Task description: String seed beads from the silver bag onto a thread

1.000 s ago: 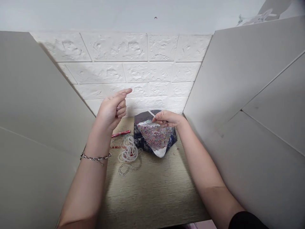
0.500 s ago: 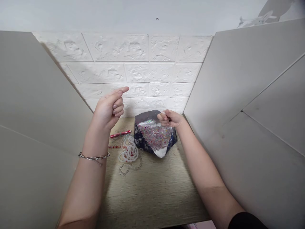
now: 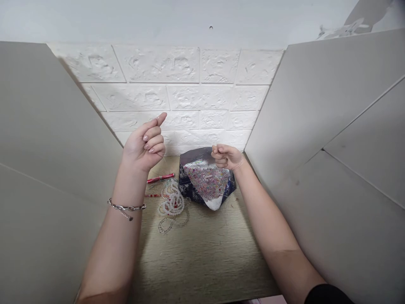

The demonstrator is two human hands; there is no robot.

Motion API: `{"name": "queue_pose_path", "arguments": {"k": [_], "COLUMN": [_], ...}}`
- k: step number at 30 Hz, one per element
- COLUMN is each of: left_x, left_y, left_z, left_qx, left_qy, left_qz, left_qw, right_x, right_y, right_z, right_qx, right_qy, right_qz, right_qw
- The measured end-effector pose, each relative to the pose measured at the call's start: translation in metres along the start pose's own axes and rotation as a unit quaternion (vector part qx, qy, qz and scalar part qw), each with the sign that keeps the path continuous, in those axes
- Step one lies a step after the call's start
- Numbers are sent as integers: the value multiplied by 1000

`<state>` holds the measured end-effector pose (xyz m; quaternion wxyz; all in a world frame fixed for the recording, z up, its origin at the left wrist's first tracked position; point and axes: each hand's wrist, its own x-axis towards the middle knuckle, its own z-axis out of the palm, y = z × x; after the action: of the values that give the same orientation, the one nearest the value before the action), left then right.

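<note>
My left hand (image 3: 145, 143) is raised above the desk, its fingers curled and its thumb and index finger pinched together. Lower and to the right, my right hand (image 3: 226, 157) is closed in a pinch over the rear edge of the bag. A faint, thin thread seems to run between the two hands; its ends are hidden in the fingers. Below my right hand sits a dark blue patterned bag (image 3: 186, 181) with a silvery lining, open and holding many small multicoloured beads (image 3: 207, 182).
Strands of white and clear beads (image 3: 172, 202) lie left of the bag. A red pen-like tube (image 3: 160, 178) and a string of red beads (image 3: 153, 195) lie beside them. Grey panels (image 3: 316, 105) flank the wooden desk (image 3: 205, 257), with a white brick-patterned wall (image 3: 152, 63) behind.
My left hand has turned, its index finger now pointing more upward and its thumb drawn in. My right hand has closed its fingers more tightly and moved slightly right.
</note>
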<state>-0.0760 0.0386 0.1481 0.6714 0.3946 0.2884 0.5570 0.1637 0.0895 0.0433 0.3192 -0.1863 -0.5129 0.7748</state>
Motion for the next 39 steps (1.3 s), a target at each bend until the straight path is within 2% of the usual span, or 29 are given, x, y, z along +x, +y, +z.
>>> {"name": "queue_pose_path", "arguments": {"k": [7,10,14,18,20,27,30,34,39], "left_x": [-3,-2,-2,-4,-5,-4,-4,-3,-2], "left_y": [-1,-4,-12,-17,-18,-18,-18,-17,-18], "left_z": [6,8,14,20,21,19,17,17,17], "left_qx": [-22,-23,-32,-29,-23,-25,-26,-18,-11], "left_qy": [-19,-18,-39,-64,-63,-66,-61,-48,-44], "left_qz": [-24,-35,-57,-65,-65,-61,-60,-60,-61], "left_qw": [999,999,997,995,996,996,996,997,997], "right_x": [1,4,9,12,12,12,12,12,13], "right_y": [0,0,0,1,1,-4,-4,-2,1], "right_z": [4,6,11,18,21,23,22,23,24], "right_qx": [-20,-16,-21,-59,-67,-25,-20,-58,-103], "right_qy": [38,35,17,51,57,22,28,69,61], "right_qz": [6,11,-12,-52,-57,5,17,11,-14], "right_qw": [999,999,1000,996,994,999,999,996,993]}}
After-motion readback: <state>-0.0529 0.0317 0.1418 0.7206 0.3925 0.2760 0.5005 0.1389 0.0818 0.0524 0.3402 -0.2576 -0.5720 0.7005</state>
